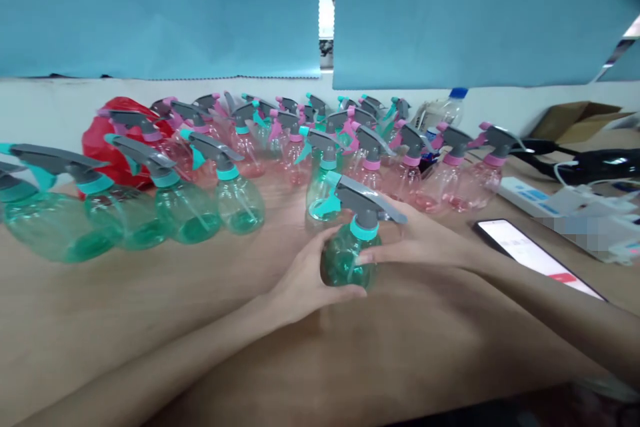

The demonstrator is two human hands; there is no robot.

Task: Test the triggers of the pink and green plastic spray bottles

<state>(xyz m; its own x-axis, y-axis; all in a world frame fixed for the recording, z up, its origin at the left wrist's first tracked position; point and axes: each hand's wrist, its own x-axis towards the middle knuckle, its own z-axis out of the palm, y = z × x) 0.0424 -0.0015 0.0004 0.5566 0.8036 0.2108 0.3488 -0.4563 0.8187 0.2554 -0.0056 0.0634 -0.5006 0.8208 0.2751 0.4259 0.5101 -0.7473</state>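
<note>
Both of my hands are around a green spray bottle point(345, 257) with a grey and turquoise trigger head, near the middle of the table. My left hand point(303, 280) wraps its lower left side, the thumb along the front near the base. My right hand point(405, 240) grips it from the right, with its thumb across the front; its other fingers are mostly hidden behind the bottle. Just behind stands another green spray bottle point(323, 193). A row of green spray bottles point(187, 213) stands to the left, and several pink spray bottles point(435, 183) stand behind and to the right.
The wooden table point(400, 353) extends toward me. At the right lie a lit phone point(535, 257), a white power strip point(545, 203) and a black strap-like item point(595, 163). A red plastic bag point(100, 140), a cardboard box point(575, 120) and a clear blue-capped bottle point(445, 110) are by the wall.
</note>
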